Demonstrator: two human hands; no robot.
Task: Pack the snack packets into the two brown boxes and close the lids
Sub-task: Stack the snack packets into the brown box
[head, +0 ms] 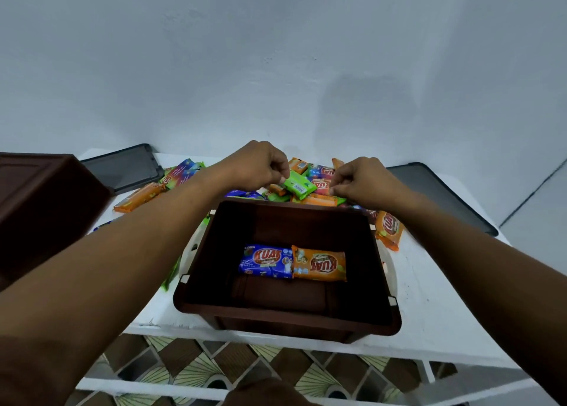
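Observation:
An open brown box (285, 316) stands on the white table in front of me. On its floor lie a blue packet (266, 261) and an orange packet (319, 265), side by side. Behind the box is a heap of snack packets (319, 180). My left hand (260, 164) pinches a green packet (299, 186) and holds it just above the heap. My right hand (362, 180) has its fingertips closed on a packet in the heap; which packet it is I cannot tell. A second brown box (46, 203) stands at the far left.
Two dark grey lids lie flat on the white table (429, 307), one at back left (129, 168) and one at back right (441, 197). More packets lie loose at the left (141, 197) and right (389, 229) of the box. Patterned floor shows below the table edge.

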